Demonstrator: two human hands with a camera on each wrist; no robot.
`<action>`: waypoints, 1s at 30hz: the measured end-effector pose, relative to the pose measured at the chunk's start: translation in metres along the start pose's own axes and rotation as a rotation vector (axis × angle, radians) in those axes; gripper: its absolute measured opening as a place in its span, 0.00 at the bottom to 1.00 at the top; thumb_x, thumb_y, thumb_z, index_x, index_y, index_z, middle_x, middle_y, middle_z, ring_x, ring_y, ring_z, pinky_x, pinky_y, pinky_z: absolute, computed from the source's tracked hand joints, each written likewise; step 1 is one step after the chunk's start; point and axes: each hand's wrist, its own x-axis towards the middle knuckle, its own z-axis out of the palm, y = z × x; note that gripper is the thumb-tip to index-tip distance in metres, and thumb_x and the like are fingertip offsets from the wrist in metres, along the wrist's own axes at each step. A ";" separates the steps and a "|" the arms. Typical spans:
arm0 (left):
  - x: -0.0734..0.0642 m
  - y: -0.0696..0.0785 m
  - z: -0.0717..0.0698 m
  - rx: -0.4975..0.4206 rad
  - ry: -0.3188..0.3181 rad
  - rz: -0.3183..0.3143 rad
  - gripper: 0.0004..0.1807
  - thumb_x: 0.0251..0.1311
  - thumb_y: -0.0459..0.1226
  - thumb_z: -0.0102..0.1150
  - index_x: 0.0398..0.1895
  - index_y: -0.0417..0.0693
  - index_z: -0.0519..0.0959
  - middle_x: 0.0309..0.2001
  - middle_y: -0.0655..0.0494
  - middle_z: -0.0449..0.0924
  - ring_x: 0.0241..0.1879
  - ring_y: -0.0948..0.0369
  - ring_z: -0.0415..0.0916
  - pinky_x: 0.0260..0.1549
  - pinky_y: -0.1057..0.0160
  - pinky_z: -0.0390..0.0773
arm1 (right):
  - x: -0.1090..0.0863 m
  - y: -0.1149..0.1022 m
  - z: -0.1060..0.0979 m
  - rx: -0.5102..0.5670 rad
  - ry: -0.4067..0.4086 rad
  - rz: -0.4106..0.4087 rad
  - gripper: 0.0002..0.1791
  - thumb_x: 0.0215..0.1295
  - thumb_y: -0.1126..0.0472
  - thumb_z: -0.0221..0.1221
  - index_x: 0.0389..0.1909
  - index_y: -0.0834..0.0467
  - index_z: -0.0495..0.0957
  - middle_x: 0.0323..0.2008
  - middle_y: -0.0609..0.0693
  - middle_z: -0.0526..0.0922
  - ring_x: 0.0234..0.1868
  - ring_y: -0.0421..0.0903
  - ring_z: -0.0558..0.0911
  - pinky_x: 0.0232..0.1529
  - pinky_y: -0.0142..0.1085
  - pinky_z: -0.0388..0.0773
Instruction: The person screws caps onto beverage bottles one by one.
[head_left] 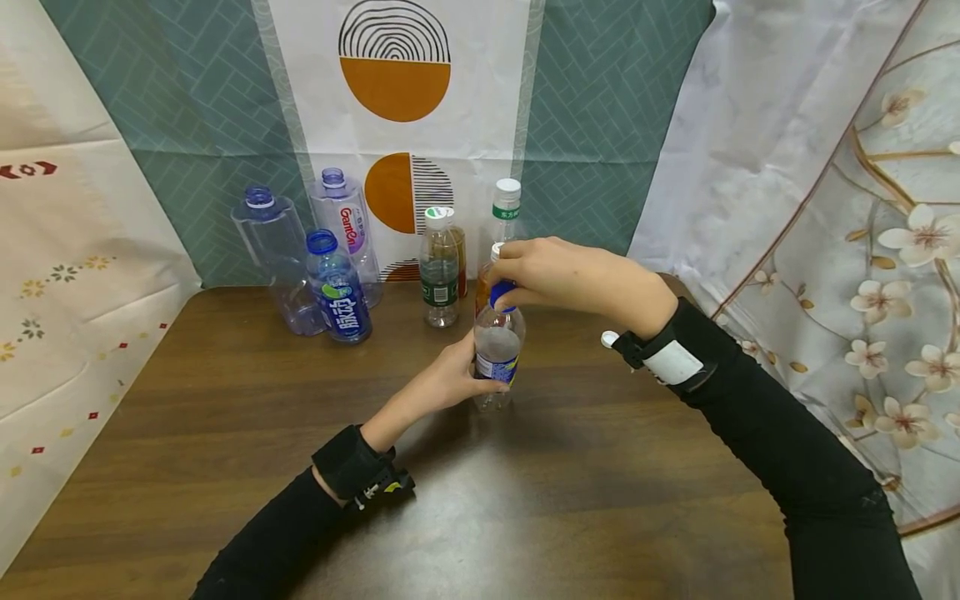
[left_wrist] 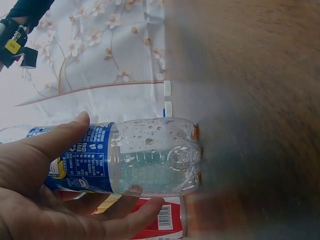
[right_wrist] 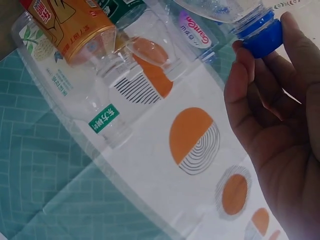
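A clear plastic bottle [head_left: 498, 343] with a blue label [left_wrist: 92, 162] stands upright on the wooden table. My left hand [head_left: 455, 372] grips its lower half, thumb on the near side and fingers behind. Droplets dot the inside of the bottle's clear lower wall in the left wrist view. From above, my right hand [head_left: 573, 279] pinches the blue cap [right_wrist: 262, 37] between thumb and fingers. The cap is at the bottle's mouth; whether it is loose I cannot tell.
Behind the held bottle stand a green-labelled bottle [head_left: 439, 275], a white-capped bottle [head_left: 507, 204] and an orange-labelled bottle [right_wrist: 75, 30]. Back left are a blue bottle [head_left: 339, 292], a tall clear bottle [head_left: 272, 250] and a pink-lettered bottle [head_left: 351, 229]. Cloth hangs behind the table [head_left: 600, 500].
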 end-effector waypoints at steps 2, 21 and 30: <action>0.000 0.000 0.000 -0.004 -0.002 0.006 0.52 0.57 0.37 0.75 0.78 0.46 0.49 0.67 0.41 0.72 0.67 0.47 0.70 0.66 0.47 0.71 | 0.000 -0.001 -0.001 -0.005 0.000 -0.008 0.14 0.68 0.55 0.66 0.46 0.62 0.81 0.40 0.53 0.80 0.38 0.48 0.80 0.43 0.42 0.84; 0.000 0.000 -0.002 0.000 -0.006 0.019 0.51 0.57 0.36 0.75 0.77 0.43 0.50 0.68 0.40 0.71 0.68 0.46 0.70 0.67 0.46 0.70 | -0.002 0.003 -0.004 0.038 -0.008 -0.093 0.12 0.68 0.62 0.66 0.49 0.62 0.81 0.46 0.53 0.84 0.46 0.50 0.83 0.48 0.43 0.84; 0.000 -0.001 0.000 -0.014 0.016 0.033 0.52 0.57 0.36 0.75 0.78 0.42 0.49 0.67 0.40 0.71 0.67 0.47 0.70 0.67 0.47 0.70 | 0.003 -0.002 0.005 -0.093 0.029 0.024 0.17 0.68 0.53 0.66 0.46 0.63 0.82 0.36 0.54 0.80 0.34 0.49 0.80 0.38 0.43 0.85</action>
